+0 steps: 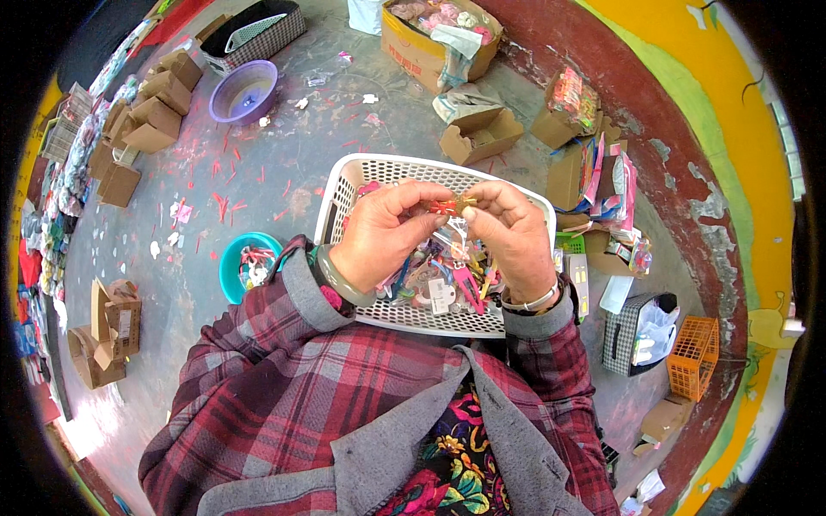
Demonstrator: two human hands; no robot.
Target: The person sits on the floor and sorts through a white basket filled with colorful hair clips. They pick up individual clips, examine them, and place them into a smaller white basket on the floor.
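Between my two hands is a small red and gold ornament (446, 207), too small to make out exactly. My left hand (385, 230) pinches its red end between thumb and fingers. On its gold end, the thumb and fingertips of my right hand (509, 236) are closed. Both hands are over a white perforated plastic basket (334, 199). Inside lie many small colourful pieces, among them a pink clip-like piece (470, 288) and a white tag (441, 296). My hands and sleeves hide part of the contents.
Left of the basket stands a teal bowl (225, 268) with small pieces. A purple basin (244, 93) sits farther off. Cardboard boxes (482, 136) line both sides. An orange crate (693, 354) and a checkered bin (621, 337) are at the right. Red scraps litter the floor.
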